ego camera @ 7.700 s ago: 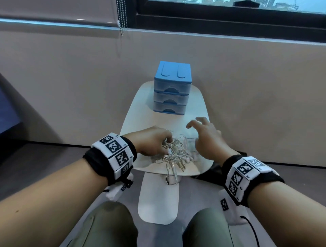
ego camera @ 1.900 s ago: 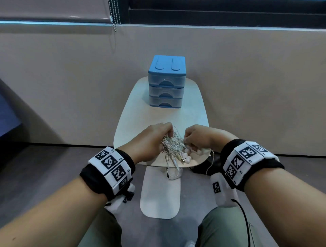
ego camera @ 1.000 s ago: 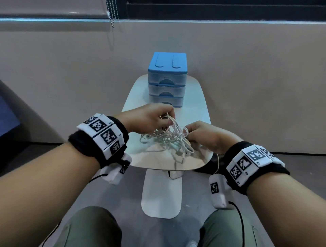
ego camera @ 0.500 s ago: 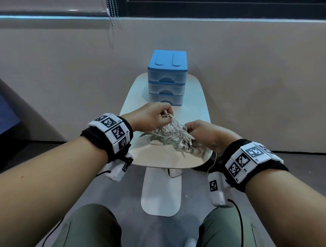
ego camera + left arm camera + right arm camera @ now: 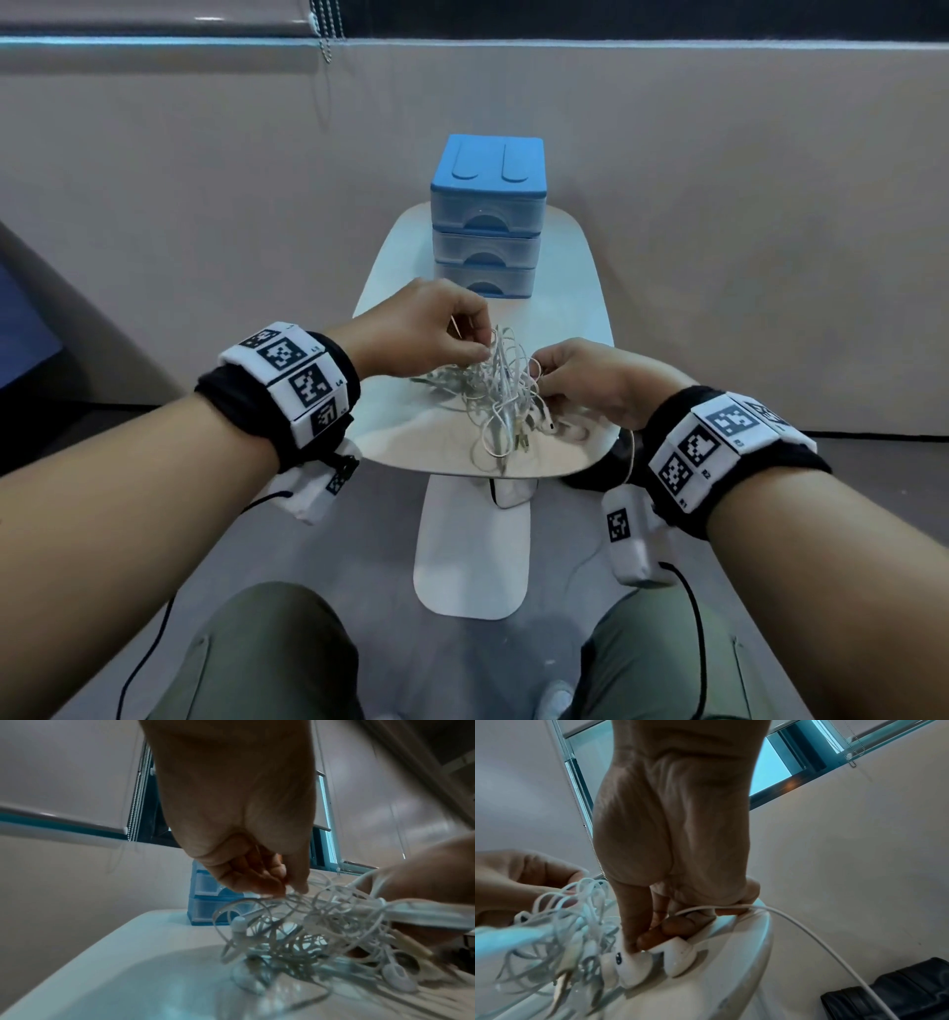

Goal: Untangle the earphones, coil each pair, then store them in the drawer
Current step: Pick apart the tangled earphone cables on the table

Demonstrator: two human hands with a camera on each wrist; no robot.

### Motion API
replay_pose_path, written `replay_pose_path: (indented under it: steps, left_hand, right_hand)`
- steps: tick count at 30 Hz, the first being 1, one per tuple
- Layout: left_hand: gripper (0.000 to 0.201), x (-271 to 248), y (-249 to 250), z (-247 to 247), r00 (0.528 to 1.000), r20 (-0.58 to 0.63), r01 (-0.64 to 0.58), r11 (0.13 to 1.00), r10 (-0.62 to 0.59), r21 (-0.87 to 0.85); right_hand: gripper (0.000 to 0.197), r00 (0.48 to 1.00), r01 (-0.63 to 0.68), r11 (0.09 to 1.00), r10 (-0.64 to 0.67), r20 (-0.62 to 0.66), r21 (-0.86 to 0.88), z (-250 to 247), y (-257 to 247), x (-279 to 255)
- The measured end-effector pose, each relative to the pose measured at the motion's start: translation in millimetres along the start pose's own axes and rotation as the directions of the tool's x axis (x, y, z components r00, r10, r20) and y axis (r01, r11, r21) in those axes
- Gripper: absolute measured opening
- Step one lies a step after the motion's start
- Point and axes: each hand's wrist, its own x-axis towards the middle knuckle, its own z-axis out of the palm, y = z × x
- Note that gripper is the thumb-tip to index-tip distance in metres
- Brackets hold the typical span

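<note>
The left hand (image 5: pixel 426 334) is pinching a few loops at the top of the earphones (image 5: pixel 500 390), fingers curled onto the cable, and lifting them. The right hand (image 5: pixel 590 383) is gripping too: in the right wrist view its thumb and fingers are closing on a white earbud (image 5: pixel 634 966) at the tangle's right side, with a second bud (image 5: pixel 677 957) lying against it and one cable running out under the curled fingers and off the counter's right edge.

The tangle is sitting near the front edge of the counter (image 5: pixel 390 437), a loop or two hanging over that edge. Two seconds ago the clump was bunched low between both fists; since then the left hand has been raising it, and the loops are now fanning out taller and looser while the right hand is staying down on the buds. To me that means one pair's end has been found and is being anchored, so the pulling apart is only beginning. Nothing is coiled yet.

The drawers (image 5: pixel 485 246) are standing at the far edge, all three shut.
</note>
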Motion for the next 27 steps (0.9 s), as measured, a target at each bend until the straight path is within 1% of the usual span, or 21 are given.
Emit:
replay_pose_path:
  steps: [3, 4, 6, 8, 10, 13, 15, 17, 18, 21, 24, 27]
  left_hand:
    - [0.025, -5, -5, 0, 0.998, 0.033, -0.056, 0.998, 0.056, -0.01]
    - [0.027, -7, -6, 0, 0.996, 0.051, -0.072, 0.997, 0.073, -0.027]
    - [0.027, -8, -8, 0, 0.991, 0.068, -0.118, 0.993, 0.119, -0.028]
    - [0.025, -7, -10, 4, 0.983, 0.07, -0.171, 0.985, 0.169, 0.029]
    - [0.024, -6, -13, 9, 0.979, 0.064, -0.199, 0.976, 0.194, 0.085]
    - [0.033, -3, -14, 15, 0.98, 0.062, -0.194, 0.973, 0.187, 0.126]
    - [0.036, 0, -15, 20, 0.98, 0.078, -0.194, 0.963, 0.182, 0.186]
    - [0.027, 3, -14, 23, 0.981, 0.081, -0.19, 0.955, 0.176, 0.228]
    - [0.022, 4, -15, 24, 0.982, 0.072, -0.186, 0.956, 0.174, 0.226]
    - [0.022, 6, -14, 23, 0.988, 0.037, -0.157, 0.97, 0.153, 0.187]
    - [0.012, 7, -12, 21, 0.99, 0.06, -0.131, 0.984, 0.124, 0.123]
    - [0.013, 6, -9, 22, 0.994, 0.058, -0.099, 0.993, 0.095, 0.059]
  right_hand:
    - [0.017, 1.0, -0.011, 1.0, 0.011, -0.005, 0.001, 1, 1, 2]
    - [0.017, 1.0, -0.013, 1.0, 0.013, -0.009, -0.002, 1, 2, 3]
    - [0.018, 1.0, -0.014, 1.0, 0.013, -0.021, -0.009, 1, 2, 5]
    - [0.019, 0.999, -0.018, 1.0, 0.017, -0.037, -0.012, 1, 2, 5]
    - [0.02, 0.998, -0.031, 0.999, 0.03, -0.061, -0.009, 0, 3, 6]
    - [0.023, 0.995, -0.05, 0.999, 0.048, -0.092, -0.022, 0, 4, 8]
    - [0.023, 0.996, -0.052, 0.999, 0.051, -0.08, -0.014, 0, 3, 8]
    - [0.019, 0.997, -0.054, 0.999, 0.054, -0.061, 0.0, 0, 3, 7]
    - [0.018, 0.997, -0.054, 0.999, 0.054, -0.052, 0.007, -1, 3, 7]
    - [0.021, 0.998, -0.049, 0.998, 0.05, -0.026, 0.033, -2, 2, 5]
    - [0.021, 1.0, -0.03, 0.999, 0.03, -0.009, 0.019, -4, 0, 0]
    - [0.02, 1.0, -0.018, 0.998, 0.016, 0.027, 0.06, -6, 0, -5]
